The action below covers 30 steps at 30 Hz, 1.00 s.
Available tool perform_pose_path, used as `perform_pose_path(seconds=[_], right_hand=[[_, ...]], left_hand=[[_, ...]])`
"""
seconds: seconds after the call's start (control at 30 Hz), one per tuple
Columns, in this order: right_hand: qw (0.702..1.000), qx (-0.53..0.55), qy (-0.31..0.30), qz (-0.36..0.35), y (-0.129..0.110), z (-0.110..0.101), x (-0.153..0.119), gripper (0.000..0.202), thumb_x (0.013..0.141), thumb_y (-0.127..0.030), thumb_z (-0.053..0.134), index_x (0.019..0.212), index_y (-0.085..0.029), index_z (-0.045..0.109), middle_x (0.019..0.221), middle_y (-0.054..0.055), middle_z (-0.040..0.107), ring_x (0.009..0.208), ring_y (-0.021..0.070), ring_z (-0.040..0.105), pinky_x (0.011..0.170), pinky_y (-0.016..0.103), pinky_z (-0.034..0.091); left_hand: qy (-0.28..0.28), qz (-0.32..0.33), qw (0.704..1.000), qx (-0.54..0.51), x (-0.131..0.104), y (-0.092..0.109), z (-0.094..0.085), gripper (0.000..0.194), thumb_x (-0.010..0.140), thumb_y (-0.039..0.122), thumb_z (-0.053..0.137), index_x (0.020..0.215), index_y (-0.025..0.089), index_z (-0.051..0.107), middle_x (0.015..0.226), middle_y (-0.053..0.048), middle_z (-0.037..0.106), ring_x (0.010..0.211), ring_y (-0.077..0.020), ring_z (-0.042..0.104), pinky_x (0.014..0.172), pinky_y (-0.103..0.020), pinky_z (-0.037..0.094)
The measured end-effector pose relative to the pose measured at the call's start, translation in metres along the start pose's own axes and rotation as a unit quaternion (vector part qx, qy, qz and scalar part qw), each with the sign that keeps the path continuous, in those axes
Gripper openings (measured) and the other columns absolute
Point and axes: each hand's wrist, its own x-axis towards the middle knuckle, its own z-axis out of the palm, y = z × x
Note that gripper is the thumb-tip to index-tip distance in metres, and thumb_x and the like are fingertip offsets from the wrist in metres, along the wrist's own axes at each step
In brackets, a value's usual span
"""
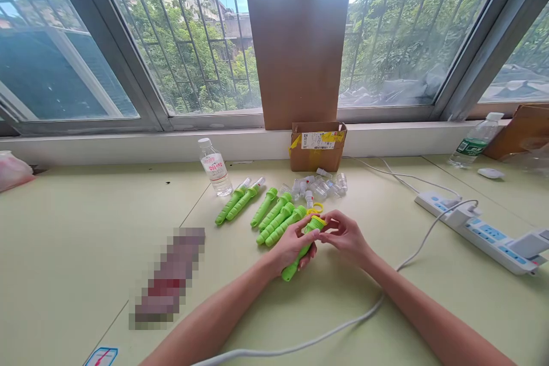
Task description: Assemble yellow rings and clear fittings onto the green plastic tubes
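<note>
My left hand (295,247) is wrapped round a green ribbed tube (293,268), tilted with its wide end up. A yellow ring (318,220) sits at that wide end, and the fingers of my right hand (341,231) are pinched against it. Just beyond my hands lies another yellow ring (316,206). Several green tubes (274,222) rest side by side to the left of my hands. Farther left, two green tubes (244,202) have clear pieces in their ends. Small clear bottles (321,187) with white caps lie in a pile behind.
A cardboard box (316,159) stands by the sill. Water bottles stand at the left (215,168) and right (474,143). A power strip (480,233) lies at the right; its white cable (343,323) runs beneath my right forearm. A blurred object (169,280) lies at the left.
</note>
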Motion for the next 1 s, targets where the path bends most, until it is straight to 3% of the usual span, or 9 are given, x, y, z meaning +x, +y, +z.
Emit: perform_pose_path(seconds=[0.3,0.47,0.73,1.0], right_hand=[[1.000,0.020,0.018,-0.016,-0.004,0.004,-0.001,0.025,0.067,-0.029,0.077,0.080,-0.020,0.056,0.083,0.000,0.062,0.070,0.0146,0.062,0.060,0.029,0.056],[0.999,-0.021,0.024,-0.040,-0.002,0.001,-0.005,0.023,0.071,-0.028,0.074,0.084,-0.020,0.059,0.082,0.001,0.063,0.070,0.0153,0.062,0.060,0.030,0.056],[0.984,-0.131,0.074,-0.096,-0.009,-0.001,-0.011,0.017,0.074,-0.029,0.072,0.076,-0.020,0.058,0.092,0.004,0.063,0.066,0.0129,0.060,0.063,0.031,0.058],[0.982,-0.144,0.094,-0.078,-0.001,-0.002,-0.011,0.020,0.074,-0.032,0.071,0.074,-0.019,0.056,0.091,0.004,0.062,0.068,0.0135,0.061,0.064,0.031,0.058]], left_hand=[[-0.035,-0.010,0.999,-0.020,0.002,0.001,-0.005,0.072,0.082,0.050,0.055,0.142,0.019,0.028,0.052,0.006,0.055,0.028,-0.0056,0.041,0.029,-0.015,0.031],[-0.039,-0.001,0.999,0.005,0.003,-0.001,-0.004,0.072,0.083,0.052,0.053,0.141,0.020,0.025,0.056,0.004,0.059,0.030,-0.0076,0.047,0.031,-0.016,0.036],[0.026,0.022,0.992,0.120,0.005,-0.003,-0.001,0.057,0.080,0.055,0.054,0.123,0.018,0.044,0.059,0.002,0.059,0.035,-0.0097,0.052,0.031,-0.016,0.035],[0.067,0.031,0.982,0.172,-0.001,0.002,0.006,0.049,0.084,0.057,0.047,0.118,0.022,0.055,0.054,0.005,0.051,0.035,-0.0061,0.043,0.033,-0.016,0.032]])
